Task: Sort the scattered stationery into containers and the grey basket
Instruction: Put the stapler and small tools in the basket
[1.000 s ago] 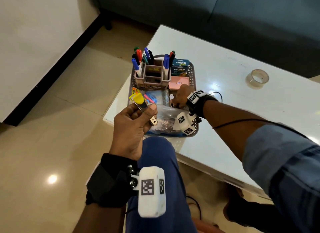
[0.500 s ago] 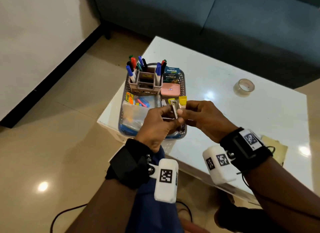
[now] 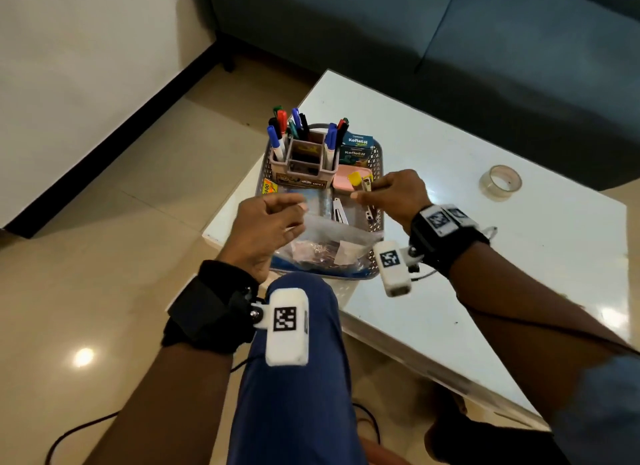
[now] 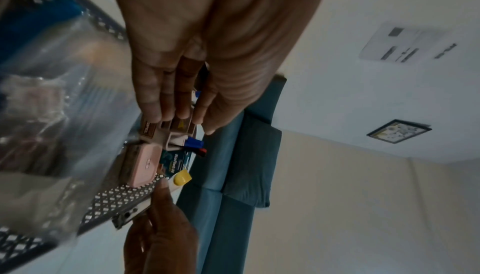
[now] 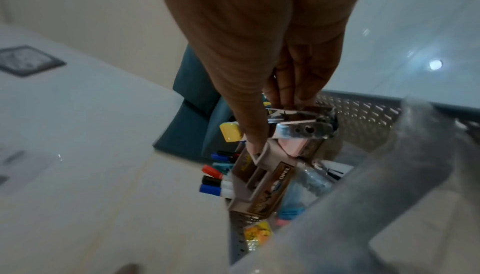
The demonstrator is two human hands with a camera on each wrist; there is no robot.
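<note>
The grey basket (image 3: 379, 224) stands at the near left corner of the white table (image 3: 485, 256). In it are a pink pen holder (image 3: 304, 165) full of markers, a pink case (image 3: 346, 177), two Koflet-H boxes (image 3: 357, 149) and a clear plastic bag (image 3: 332, 237). My right hand (image 3: 366, 191) pinches a small metal stapler with a yellow end (image 3: 356, 180) above the basket's right side. The right wrist view shows the stapler (image 5: 301, 128) under the fingers (image 5: 291, 94), over the basket (image 5: 363, 114). My left hand (image 3: 299, 217) hovers over the basket's left front, fingers loose and empty.
A roll of clear tape (image 3: 500, 182) lies on the table to the far right. A dark blue sofa (image 3: 450, 31) runs along the table's far side. My knee in blue trousers (image 3: 298, 343) is against the table's near edge under the basket.
The stapler passed from my left hand, through both hands together, to my right hand alone. The right hand carried it right over the basket; the left hand let go and drew back.
</note>
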